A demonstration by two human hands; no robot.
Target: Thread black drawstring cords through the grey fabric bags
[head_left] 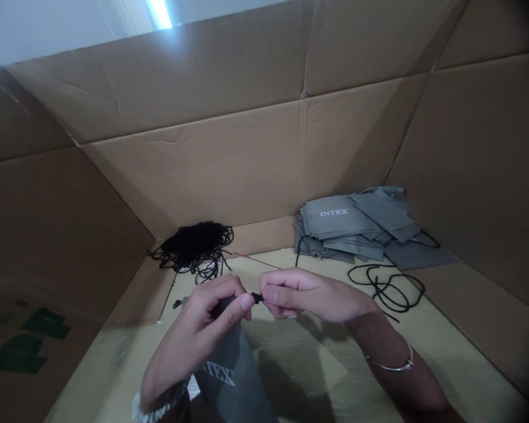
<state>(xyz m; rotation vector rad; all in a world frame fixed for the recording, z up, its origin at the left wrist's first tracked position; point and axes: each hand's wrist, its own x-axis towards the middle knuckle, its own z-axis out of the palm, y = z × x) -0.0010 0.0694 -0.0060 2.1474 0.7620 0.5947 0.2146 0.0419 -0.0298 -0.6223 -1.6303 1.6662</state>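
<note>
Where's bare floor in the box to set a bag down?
Bare floor shows between the black cord pile and the gray bag stack, and right of the right forearm, below the loose cord. Crowded around the left hand, right hand and held bag.

A tangled heap of black cord [193,247] and stacked grey INTEX bags [348,223] lie against the cardboard wall [194,176].

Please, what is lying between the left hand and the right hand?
In the head view, a small black cord end lies between the left hand and the right hand, held at their fingertips.
</note>
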